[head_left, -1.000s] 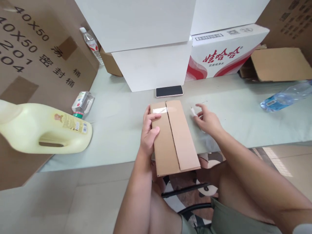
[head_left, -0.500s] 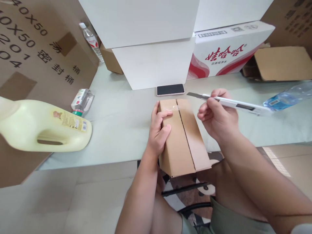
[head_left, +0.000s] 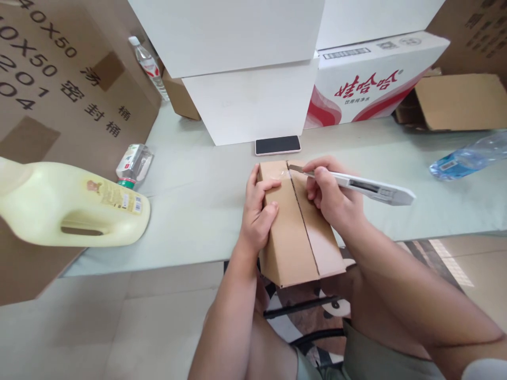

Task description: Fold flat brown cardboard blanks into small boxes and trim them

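A small brown cardboard box (head_left: 291,237) rests at the table's front edge, its near end jutting over. A dark seam runs down the middle of its top, with clear tape near the far end. My left hand (head_left: 259,214) grips the box's left side, thumb and fingers on the top flap. In my right hand (head_left: 336,195) is a white utility knife (head_left: 372,189), its blade out. The blade tip meets the seam at the taped far end. Just beyond the box lies a phone (head_left: 278,145), dark screen up.
On the left are a pale yellow jug (head_left: 79,198), a small clear bottle (head_left: 134,162) and a big carton (head_left: 79,68). White boxes (head_left: 253,100) stand behind. A blue-labelled water bottle (head_left: 455,162) and an open carton (head_left: 461,100) sit on the right.
My right hand has moved left and down with the utility knife, bringing the blade from above the table to the box's seam. My left hand and the box have hardly moved.
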The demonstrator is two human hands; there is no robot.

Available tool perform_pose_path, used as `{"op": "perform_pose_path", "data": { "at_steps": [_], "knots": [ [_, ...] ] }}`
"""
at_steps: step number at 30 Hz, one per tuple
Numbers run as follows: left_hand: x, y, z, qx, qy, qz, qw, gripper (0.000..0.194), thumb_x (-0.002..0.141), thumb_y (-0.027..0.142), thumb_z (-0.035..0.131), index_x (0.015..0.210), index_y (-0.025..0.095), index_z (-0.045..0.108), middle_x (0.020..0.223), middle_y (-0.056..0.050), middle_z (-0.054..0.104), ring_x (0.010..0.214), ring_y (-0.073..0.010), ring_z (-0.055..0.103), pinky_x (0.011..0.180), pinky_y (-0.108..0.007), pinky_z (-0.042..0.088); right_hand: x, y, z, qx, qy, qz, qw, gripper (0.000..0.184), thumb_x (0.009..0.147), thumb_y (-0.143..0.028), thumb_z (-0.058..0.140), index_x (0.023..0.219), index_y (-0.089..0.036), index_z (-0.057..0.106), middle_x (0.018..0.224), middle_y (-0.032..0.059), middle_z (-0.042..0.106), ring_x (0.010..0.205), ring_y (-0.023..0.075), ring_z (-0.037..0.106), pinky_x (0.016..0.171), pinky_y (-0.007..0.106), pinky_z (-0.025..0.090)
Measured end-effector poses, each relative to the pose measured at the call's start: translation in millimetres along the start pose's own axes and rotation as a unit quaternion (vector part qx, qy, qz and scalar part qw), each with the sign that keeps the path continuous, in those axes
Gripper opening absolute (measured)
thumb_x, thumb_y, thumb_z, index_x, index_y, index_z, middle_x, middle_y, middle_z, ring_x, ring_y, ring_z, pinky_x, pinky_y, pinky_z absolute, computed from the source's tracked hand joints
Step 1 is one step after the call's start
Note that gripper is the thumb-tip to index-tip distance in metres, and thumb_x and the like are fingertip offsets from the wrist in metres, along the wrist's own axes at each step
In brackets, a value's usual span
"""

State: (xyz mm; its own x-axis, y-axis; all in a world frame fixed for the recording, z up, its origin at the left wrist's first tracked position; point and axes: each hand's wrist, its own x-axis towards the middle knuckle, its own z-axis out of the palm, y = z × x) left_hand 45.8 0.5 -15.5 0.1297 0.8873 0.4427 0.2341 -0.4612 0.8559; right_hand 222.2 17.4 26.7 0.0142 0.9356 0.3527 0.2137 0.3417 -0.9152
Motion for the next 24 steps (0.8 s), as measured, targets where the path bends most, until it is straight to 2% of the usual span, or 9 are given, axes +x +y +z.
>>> {"op": "perform_pose_path", "data": {
  "at_steps": [6,15,24],
  "knots": [
    [0,1,-0.3,0.003,0.001,0.001,1.0,0.036,0.093,0.047,0.046,0.121,0.029,0.057,0.162,-0.008,0.028,0.154,-0.032,0.016,0.12,-0.055,0.026,-1,-4,2,-0.056,0.014,-0.003,0.998,0.019,0.093,-0.032,0.047,0.08,-0.024,0.059,0.059,-0.0034,0.054,0.053,0.0131,0.051,0.052,0.028,0.039],
    [-1,2,-1.1,0.015,0.0,0.0,1.0,0.035,0.094,0.047,0.045,0.122,0.029,0.056,0.163,-0.008,0.026,0.154,-0.0314,0.016,0.12,-0.055,0.027,2,-7,1,-0.11,-0.012,-0.006,0.994,0.013,0.084,-0.027,0.047,0.074,-0.024,0.055,0.061,-0.0037,0.056,0.055,0.0137,0.051,0.056,0.029,0.039],
    [1,3,1.1,0.003,0.005,-0.007,1.0,0.037,0.093,0.051,0.047,0.12,0.029,0.058,0.162,-0.009,0.028,0.154,-0.0322,0.017,0.12,-0.056,0.026,1,-14,-1,-0.137,-0.01,-0.04,0.99,0.01,0.075,-0.022,0.046,0.067,-0.023,0.052,0.055,-0.0045,0.05,0.05,0.012,0.043,0.051,0.028,0.032]
  ]
}}
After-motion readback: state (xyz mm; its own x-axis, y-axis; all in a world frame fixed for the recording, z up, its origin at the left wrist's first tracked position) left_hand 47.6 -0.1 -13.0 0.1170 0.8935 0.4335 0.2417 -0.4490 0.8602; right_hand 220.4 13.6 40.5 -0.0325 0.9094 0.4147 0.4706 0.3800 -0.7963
